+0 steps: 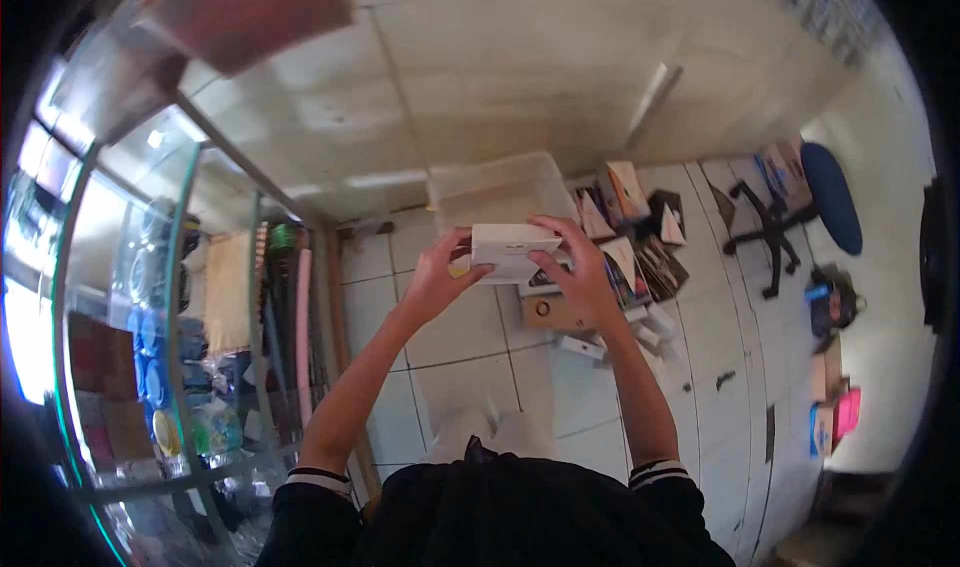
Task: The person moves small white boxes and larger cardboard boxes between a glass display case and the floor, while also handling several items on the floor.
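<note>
Both my hands hold a white box point(514, 239) out in front of me, above the tiled floor. My left hand point(441, 277) is closed on its left end, with the thumb along the near side. On the right end my right hand point(577, 267) grips it the same way, fingers over the far edge. Just beyond the box stands a translucent plastic bin point(500, 182) on the floor by the wall. A brown cardboard box point(553, 313) lies below my right hand, partly hidden by it.
Several small boxes and packages point(625, 267) lie heaped on the floor at right. Farther right are a chair base point(772, 231) with a blue seat point(832, 197) and a dark bag point(833, 305). A glass display case point(190, 297) full of goods runs along the left.
</note>
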`<action>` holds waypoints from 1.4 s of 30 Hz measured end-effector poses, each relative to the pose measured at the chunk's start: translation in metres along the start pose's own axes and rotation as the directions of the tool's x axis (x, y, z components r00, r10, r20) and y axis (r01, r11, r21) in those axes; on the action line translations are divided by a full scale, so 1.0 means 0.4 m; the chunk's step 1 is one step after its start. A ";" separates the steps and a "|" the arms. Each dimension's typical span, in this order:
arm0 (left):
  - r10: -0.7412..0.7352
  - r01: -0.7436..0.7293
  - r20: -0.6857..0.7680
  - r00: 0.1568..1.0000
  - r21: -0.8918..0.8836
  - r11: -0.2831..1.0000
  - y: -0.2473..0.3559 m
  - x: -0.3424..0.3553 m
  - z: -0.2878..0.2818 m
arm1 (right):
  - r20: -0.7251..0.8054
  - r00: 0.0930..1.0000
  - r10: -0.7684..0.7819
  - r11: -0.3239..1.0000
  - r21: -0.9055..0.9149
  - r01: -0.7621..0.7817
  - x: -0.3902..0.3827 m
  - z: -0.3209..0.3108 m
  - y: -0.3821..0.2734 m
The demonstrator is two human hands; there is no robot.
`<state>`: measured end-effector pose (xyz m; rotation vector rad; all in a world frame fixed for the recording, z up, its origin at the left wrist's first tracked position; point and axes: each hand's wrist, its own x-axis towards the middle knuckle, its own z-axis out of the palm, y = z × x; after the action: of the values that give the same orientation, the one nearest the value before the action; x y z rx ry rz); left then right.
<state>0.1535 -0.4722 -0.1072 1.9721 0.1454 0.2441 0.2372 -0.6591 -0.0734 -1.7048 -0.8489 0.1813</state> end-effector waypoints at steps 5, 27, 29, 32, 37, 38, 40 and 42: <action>0.114 -0.099 0.183 0.977 -0.093 0.991 -0.064 0.045 0.273 | -0.201 0.978 0.062 0.967 -0.232 -0.109 -0.184 -0.148 0.167; -0.033 0.070 0.255 0.966 -0.137 0.988 -0.503 -0.108 0.797 | -0.122 0.936 0.331 0.883 -0.311 -0.353 -0.544 -0.184 0.682; -0.058 0.079 0.229 0.972 -0.084 0.993 -0.511 -0.111 0.805 | -0.124 0.939 0.322 0.877 -0.333 -0.345 -0.545 -0.176 0.698; -0.053 0.059 0.169 0.984 -0.028 0.998 -0.524 -0.111 0.815 | -0.149 0.961 0.233 0.887 -0.373 -0.273 -0.527 -0.171 0.704; -0.046 0.047 0.174 0.984 -0.001 0.999 -0.509 -0.111 0.801 | -0.040 0.963 0.268 0.822 -0.512 -0.250 -0.509 -0.170 0.686; -0.017 0.016 0.180 0.983 0.003 1.000 -0.518 -0.114 0.800 | -0.035 0.963 0.266 0.823 -0.513 -0.246 -0.507 -0.164 0.680; 0.011 -0.012 0.183 0.983 0.005 1.000 -0.521 -0.116 0.798 | -0.069 0.978 0.199 0.812 -0.546 -0.204 -0.506 -0.154 0.668; 0.028 -0.036 0.188 0.982 0.039 0.999 -0.507 -0.117 0.797 | -0.047 0.976 0.214 0.798 -0.568 -0.202 -0.504 -0.161 0.657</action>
<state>0.1857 -0.6846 -0.4217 2.0294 -0.0034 0.0754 0.2406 -0.8529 -0.3495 -2.3733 -0.7703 0.0940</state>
